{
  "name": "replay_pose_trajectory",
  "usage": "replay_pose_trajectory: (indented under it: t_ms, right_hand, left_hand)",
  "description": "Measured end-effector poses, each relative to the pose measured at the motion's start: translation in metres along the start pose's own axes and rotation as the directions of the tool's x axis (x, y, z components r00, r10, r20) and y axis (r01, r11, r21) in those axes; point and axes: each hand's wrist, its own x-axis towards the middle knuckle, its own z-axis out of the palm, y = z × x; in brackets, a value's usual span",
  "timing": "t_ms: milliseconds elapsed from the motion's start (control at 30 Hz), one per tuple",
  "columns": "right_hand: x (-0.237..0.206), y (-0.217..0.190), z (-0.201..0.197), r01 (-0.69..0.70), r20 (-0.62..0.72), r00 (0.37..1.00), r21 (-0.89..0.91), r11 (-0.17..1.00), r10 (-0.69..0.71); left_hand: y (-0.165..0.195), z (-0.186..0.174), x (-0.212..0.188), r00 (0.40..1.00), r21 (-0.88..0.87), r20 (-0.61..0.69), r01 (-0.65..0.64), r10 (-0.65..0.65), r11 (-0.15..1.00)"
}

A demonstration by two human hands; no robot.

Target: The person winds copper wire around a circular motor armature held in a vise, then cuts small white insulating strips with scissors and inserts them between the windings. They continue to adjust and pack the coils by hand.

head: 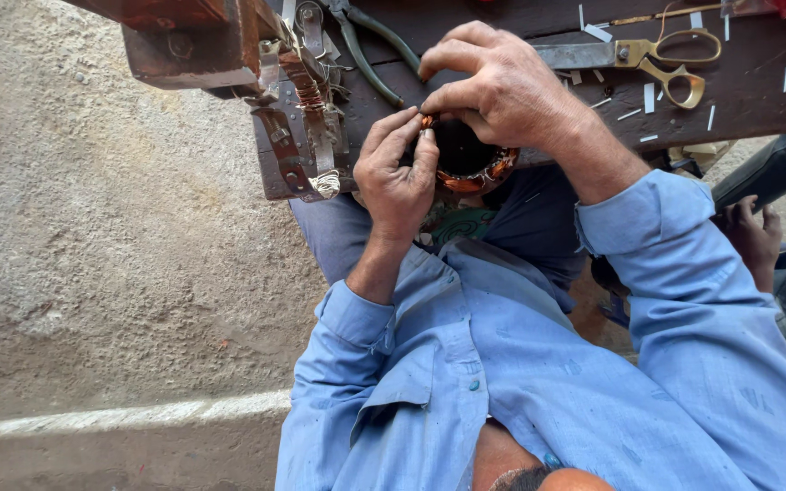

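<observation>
At the near edge of the dark wooden bench (757,91), the fingers (425,150) of the left hand (398,177) pinched the copper winding (470,177) of a round motor stator, closed on its left rim. Fingers of the right hand (502,91) curled over its far rim, pressing down. Just left stood a metal vise (307,136); pliers (370,45) lay beyond. Brass scissors (670,59) rested well right. Bare concrete floor (111,227) spread open on the left.

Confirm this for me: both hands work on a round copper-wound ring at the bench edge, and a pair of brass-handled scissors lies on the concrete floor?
Not quite. The head view shows the scissors lying on the dark wooden bench, not the floor. The left hand and right hand do work on the copper-wound ring.
</observation>
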Motion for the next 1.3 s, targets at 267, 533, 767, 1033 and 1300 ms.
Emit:
replay_pose_trajectory:
  t_ms: [267, 533, 767, 1033, 1300]
  right_hand:
    - [-0.021, -0.024, -0.018, -0.037, -0.179, 0.983, -0.007, 0.999, 0.035]
    - [-0.06, -0.108, -0.019, -0.232, -0.169, 0.962, -0.076, 0.97, 0.216]
    - [-0.07, -0.116, 0.01, -0.292, -0.199, 0.946, -0.18, 0.939, 0.256]
    - [-0.071, -0.105, 0.026, -0.258, -0.315, 0.924, -0.1, 0.961, 0.215]
    - [-0.085, -0.09, -0.008, -0.273, -0.31, 0.913, 0.021, 0.962, 0.266]
  left_hand:
    - [-0.009, -0.026, -0.012, 0.958, -0.361, 0.24, 0.236, -0.154, 0.902]
    - [-0.008, -0.057, 0.003, 0.784, -0.054, 0.551, -0.31, 0.287, 0.949]
    - [-0.01, -0.052, 0.01, 0.766, -0.029, 0.561, -0.361, 0.314, 0.932]
    - [-0.02, -0.043, 0.003, 0.81, -0.034, 0.476, -0.373, 0.343, 0.927]
    - [-0.019, -0.049, 0.001, 0.793, -0.059, 0.539, -0.301, 0.284, 0.952]
